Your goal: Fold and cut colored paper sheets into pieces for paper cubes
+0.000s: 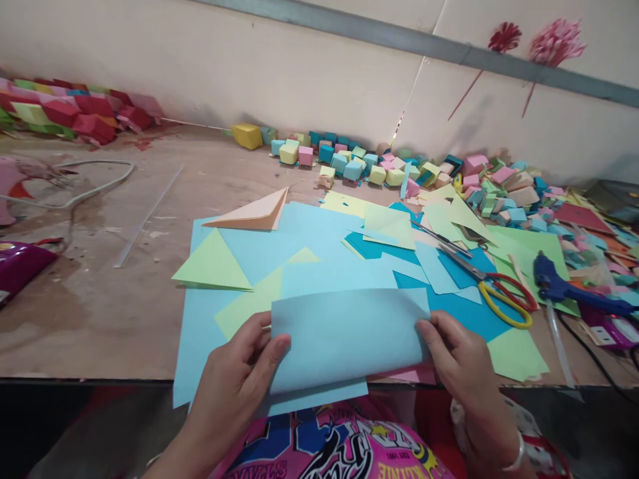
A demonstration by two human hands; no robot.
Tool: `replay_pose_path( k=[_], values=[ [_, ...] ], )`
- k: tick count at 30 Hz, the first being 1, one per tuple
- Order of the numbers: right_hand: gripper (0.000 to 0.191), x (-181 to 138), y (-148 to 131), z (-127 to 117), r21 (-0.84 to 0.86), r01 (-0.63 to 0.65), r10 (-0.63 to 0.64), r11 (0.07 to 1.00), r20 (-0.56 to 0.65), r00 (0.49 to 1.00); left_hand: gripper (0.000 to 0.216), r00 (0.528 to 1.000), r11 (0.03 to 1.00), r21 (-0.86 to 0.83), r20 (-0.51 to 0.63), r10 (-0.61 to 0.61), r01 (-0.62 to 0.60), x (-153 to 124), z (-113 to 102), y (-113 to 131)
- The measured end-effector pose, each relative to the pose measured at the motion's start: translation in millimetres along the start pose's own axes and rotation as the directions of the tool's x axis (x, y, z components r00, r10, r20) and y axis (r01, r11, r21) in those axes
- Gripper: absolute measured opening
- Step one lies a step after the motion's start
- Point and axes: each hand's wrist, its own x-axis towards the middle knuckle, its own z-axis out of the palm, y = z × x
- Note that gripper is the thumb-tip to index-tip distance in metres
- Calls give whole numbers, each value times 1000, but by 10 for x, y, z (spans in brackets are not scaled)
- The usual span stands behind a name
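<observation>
My left hand point(239, 379) pinches the left edge of a light blue paper sheet point(344, 339), thumb on top. On the sheet's right edge, my right hand point(462, 369) grips it the same way. The sheet is bent over on itself, its upper flap curling toward me, and it sits at the table's near edge above my lap. Under it lie larger light blue sheets point(234, 253) and green folded triangles point(212, 263).
Scissors with red and yellow handles point(492, 286) and a blue glue gun point(564, 289) lie to the right. Several small folded paper cubes point(349, 163) line the back wall. A peach folded triangle point(257, 213), loose coloured sheets point(519, 249) and a purple object point(17, 263) at left.
</observation>
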Motion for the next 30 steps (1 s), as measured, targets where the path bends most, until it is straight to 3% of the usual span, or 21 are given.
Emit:
replay_pose_path(
  k=[2,4,7,9,11,14,19,30],
  values=[
    [31,16,-35,47,-27,-23,22,999,-6,1000,44,997,991,-107,18,-79,81,-8,23,0],
    [28,33,-53,83,-17,-44,44,999,12,999,57,996,980,-181,-3,-90,88,-13,39,1],
    [31,55,-67,122,-27,-44,44,999,21,999,57,996,968,-246,-60,-61,44,-11,43,-2],
    [35,60,-74,145,-70,-33,32,997,-13,999,48,998,965,-259,-35,-53,42,-4,28,-14],
    [38,54,-76,170,-127,-13,5,992,-59,998,32,999,976,-216,27,-17,23,9,4,-35],
    [32,29,-64,212,-175,86,-104,981,-94,990,13,989,990,-88,86,119,-111,33,-35,-71],
    [26,-3,-53,252,-115,154,-164,981,-80,983,13,958,957,99,123,259,-271,17,-59,-94],
    [33,-2,-113,263,-9,196,-196,981,-41,980,17,942,908,261,164,292,-327,-79,-94,-109]
  ],
)
